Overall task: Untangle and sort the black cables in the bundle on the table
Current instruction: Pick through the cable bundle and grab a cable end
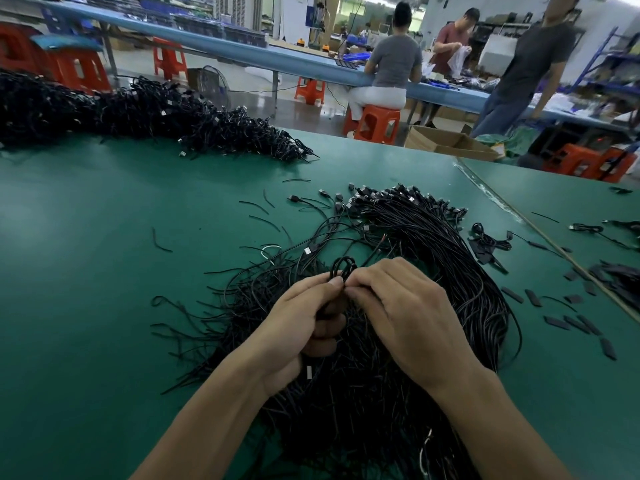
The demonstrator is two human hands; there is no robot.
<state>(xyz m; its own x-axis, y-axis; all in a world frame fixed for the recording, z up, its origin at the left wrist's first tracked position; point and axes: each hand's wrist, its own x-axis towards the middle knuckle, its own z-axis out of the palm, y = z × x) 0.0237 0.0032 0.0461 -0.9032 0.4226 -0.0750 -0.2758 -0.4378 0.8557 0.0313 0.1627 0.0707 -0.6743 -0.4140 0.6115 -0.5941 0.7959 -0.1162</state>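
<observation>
A big bundle of thin black cables (429,237) sprawls across the green table (104,271), plug ends fanned out at the far side. Over its near middle, my left hand (301,320) and my right hand (405,313) meet fingertip to fingertip. Both pinch one black cable, whose small loop (343,266) sticks up between the thumbs. My left hand's lower fingers also curl around more strands. The cable's run below the hands is lost in the tangle.
A second large heap of black cables (145,116) lies at the table's far left. Short black offcuts (258,220) and flat black sleeves (575,323) are scattered around. A table seam (540,230) runs diagonally at right. People work at a bench beyond.
</observation>
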